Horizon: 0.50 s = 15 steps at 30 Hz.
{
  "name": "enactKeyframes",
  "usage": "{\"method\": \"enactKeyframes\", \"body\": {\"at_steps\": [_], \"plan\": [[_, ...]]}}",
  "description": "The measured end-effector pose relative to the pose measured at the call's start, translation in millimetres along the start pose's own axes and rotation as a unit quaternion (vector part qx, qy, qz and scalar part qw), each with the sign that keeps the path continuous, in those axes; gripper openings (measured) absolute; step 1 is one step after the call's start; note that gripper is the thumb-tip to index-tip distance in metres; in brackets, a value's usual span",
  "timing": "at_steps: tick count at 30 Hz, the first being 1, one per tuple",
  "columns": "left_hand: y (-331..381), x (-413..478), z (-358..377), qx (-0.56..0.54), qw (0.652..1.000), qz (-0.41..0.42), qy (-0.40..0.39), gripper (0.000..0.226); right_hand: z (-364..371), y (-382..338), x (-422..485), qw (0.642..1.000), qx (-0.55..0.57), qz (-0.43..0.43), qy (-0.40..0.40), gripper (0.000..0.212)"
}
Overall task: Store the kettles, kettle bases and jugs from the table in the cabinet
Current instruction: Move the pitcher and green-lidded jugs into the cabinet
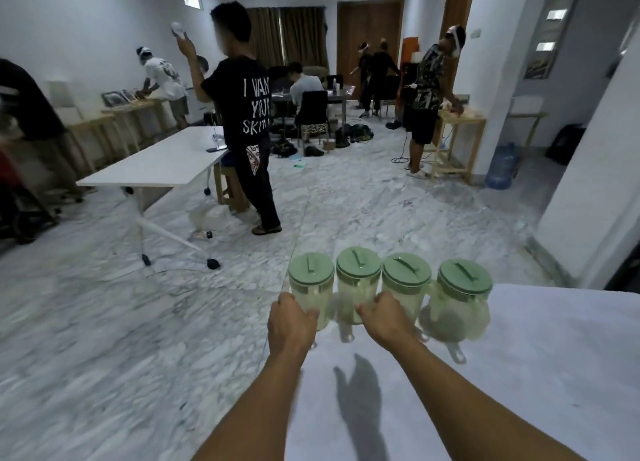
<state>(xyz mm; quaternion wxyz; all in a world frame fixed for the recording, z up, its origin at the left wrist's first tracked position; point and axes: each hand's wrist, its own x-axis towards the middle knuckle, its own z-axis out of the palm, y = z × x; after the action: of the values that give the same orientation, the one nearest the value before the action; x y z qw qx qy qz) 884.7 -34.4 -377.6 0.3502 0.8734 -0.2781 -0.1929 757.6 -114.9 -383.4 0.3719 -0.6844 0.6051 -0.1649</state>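
Note:
Several clear plastic jugs with pale green lids stand in a row along the far edge of the white table (519,374). My left hand (291,322) is closed around the handle side of the leftmost jug (311,284). My right hand (384,317) grips the handle of the third jug (406,280), reaching in front of the second jug (357,277). The rightmost jug (462,298) stands untouched, its handle pointing towards me. No kettles, bases or cabinet are in view.
Beyond the table lies open marble floor. A person in a black shirt (246,114) stands by a white folding table (159,162) ahead to the left. Other people work at wooden benches further back. A white wall (595,183) and a water bottle (500,166) are at the right.

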Motion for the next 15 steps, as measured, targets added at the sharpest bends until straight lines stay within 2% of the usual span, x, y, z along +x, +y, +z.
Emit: {"method": "enactKeyframes", "body": {"at_steps": [6, 8, 11, 15], "plan": [[3.6, 53.2, 52.1, 0.0, 0.997, -0.066, -0.047, 0.059, 40.1, 1.3, 74.9, 0.993, 0.068, 0.097, -0.025, 0.052], [-0.4, 63.2, 60.8, -0.008, 0.995, -0.083, -0.051, 0.05, 50.8, 2.3, 85.9, 0.99, 0.081, 0.107, -0.031, 0.051], [-3.7, 76.6, 60.8, -0.029, 0.994, -0.095, -0.036, 0.033, 60.1, -1.9, 93.7, 0.988, 0.103, 0.114, -0.011, 0.037], [-6.9, 93.7, 34.2, -0.052, 0.996, -0.066, -0.028, 0.033, 66.4, -22.0, 81.1, 0.983, 0.148, 0.107, 0.023, 0.035]]}}
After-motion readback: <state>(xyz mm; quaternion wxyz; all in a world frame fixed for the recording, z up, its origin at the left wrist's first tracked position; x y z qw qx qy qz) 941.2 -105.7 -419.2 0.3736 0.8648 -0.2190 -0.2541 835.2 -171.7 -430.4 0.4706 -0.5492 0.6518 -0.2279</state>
